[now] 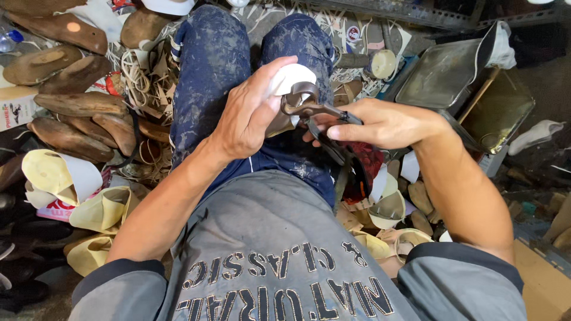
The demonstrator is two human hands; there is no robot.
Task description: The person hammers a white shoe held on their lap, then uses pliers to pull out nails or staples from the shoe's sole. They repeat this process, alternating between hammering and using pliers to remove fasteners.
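White shoe piece (291, 77) is sitting above the person's lap, over the dark blue spattered trousers (214, 65), and the left hand (253, 110) is wrapping around it from the left, fingers closed on it and thumb lying along its top edge. How far the piece extends below the palm is not showing. Metal pincers (303, 104) are biting at the lower right edge of the white piece; their curved head is touching it, with the dark handles running down and to the right. The right hand (380, 125) is clamping on those handles, fingers folded together around them.

Left of the legs, a row of brown wooden shoe lasts (77, 104) is lying on the floor, with a tangle of pale strips (140, 77) just beside the left knee. Cream-coloured shoe uppers (98, 211) are piling near the left elbow. To the right, a metal tin with an open lid (452, 77) is standing well apart from the hands, and more cream cut pieces (386, 208) are lying below the right forearm.
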